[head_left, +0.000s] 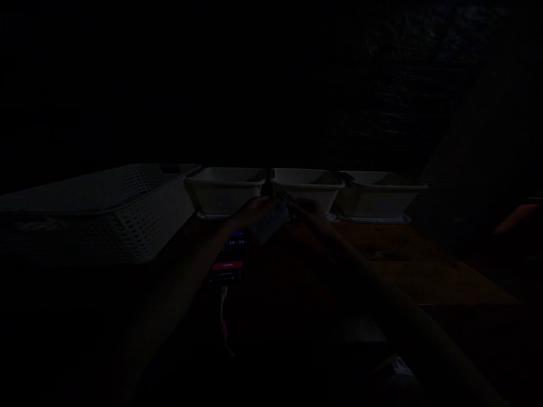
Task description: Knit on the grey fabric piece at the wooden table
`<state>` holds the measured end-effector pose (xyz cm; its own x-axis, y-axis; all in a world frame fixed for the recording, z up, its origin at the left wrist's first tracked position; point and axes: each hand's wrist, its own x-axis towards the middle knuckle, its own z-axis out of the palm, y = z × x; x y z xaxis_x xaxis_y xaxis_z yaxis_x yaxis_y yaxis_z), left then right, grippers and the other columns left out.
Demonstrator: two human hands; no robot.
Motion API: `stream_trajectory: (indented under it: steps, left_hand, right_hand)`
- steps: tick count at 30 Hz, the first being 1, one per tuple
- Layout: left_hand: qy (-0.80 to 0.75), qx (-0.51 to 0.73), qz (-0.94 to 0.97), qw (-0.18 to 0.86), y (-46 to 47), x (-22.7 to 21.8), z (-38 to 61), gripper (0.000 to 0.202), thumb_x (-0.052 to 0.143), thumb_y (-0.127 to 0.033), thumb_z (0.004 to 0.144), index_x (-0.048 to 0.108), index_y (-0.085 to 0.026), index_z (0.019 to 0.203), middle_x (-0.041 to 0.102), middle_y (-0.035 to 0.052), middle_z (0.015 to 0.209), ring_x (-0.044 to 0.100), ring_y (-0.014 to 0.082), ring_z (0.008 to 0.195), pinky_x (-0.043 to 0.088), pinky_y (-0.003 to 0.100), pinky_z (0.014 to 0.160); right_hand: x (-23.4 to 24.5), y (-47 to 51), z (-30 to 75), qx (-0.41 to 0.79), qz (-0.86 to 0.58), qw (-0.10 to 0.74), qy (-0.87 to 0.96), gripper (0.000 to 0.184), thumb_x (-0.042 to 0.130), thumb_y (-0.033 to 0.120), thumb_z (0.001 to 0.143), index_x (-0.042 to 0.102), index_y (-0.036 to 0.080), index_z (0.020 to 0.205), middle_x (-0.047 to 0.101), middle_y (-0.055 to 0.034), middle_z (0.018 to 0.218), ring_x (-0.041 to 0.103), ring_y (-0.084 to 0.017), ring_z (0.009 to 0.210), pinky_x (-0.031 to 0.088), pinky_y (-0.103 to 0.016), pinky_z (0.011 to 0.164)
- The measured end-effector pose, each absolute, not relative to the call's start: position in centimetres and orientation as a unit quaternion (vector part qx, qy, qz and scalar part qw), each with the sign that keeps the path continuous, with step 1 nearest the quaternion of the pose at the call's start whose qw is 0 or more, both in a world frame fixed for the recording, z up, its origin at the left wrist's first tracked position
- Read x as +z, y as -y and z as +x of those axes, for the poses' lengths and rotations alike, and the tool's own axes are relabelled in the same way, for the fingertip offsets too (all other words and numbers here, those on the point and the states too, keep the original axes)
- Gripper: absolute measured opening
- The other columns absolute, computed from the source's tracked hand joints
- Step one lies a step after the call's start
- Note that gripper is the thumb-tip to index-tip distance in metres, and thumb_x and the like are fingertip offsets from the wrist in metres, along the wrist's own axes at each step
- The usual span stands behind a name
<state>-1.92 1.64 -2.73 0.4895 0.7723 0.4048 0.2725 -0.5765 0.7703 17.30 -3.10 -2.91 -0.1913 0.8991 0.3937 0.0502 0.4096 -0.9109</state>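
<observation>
The view is very dark. A grey piece with a fine pattern [271, 222], perhaps cloth, is held up in front of the bins; its exact kind is not clear. My left hand [255, 209] is closed on its upper left side. At its upper right edge, the fingers of my right hand [309, 210] are pinched together on it. Below my left hand lies a phone [228, 265] with a lit screen showing digits and a red button.
Along the back stand three pale bins, the left [227, 192], middle [311, 192] and right [377, 198]. A large perforated basket [144, 226] is at the left. A white cable [222, 305] runs from the phone over the wooden table [424, 271]. Something small and white [402, 366] lies near the front.
</observation>
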Motion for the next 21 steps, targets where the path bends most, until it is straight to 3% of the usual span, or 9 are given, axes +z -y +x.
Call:
stream_trajectory:
  steps: [7,11,21]
  left_hand:
    - [-0.317,0.418,0.792,0.313,-1.9,-2.8,-1.8,0.042,0.047,-0.052,0.080,0.057,-0.013,0.088,0.058,0.0034,0.078,0.053,0.0137,0.068,0.037,0.024,0.060]
    - [-0.323,0.450,0.783,0.284,-1.6,-2.5,-1.7,0.041,0.045,-0.050,0.081,0.057,-0.012,0.087,0.057,0.0026,0.077,0.052,0.0132,0.069,0.037,0.023,0.060]
    - [-0.316,0.427,0.808,0.254,-1.9,-2.9,-1.7,0.039,0.044,-0.048,0.082,0.056,-0.011,0.088,0.058,0.0030,0.082,0.053,0.0143,0.076,0.038,0.023,0.065]
  right_hand:
    - [-3.1,3.0,17.1,0.441,-0.354,0.520,0.639,0.048,0.061,0.055,0.065,0.056,0.010,0.079,0.056,-0.0030,0.064,0.054,-0.008,0.053,0.043,-0.019,0.048]
    - [-3.4,3.0,17.0,0.462,-0.368,0.478,0.650,0.049,0.060,0.055,0.066,0.057,0.008,0.078,0.061,-0.0076,0.073,0.057,-0.009,0.058,0.045,-0.020,0.052]
    - [-4.4,1.9,17.4,0.451,-0.347,0.472,0.673,0.050,0.063,0.054,0.063,0.059,0.005,0.074,0.060,-0.0071,0.067,0.056,-0.010,0.055,0.044,-0.020,0.052]
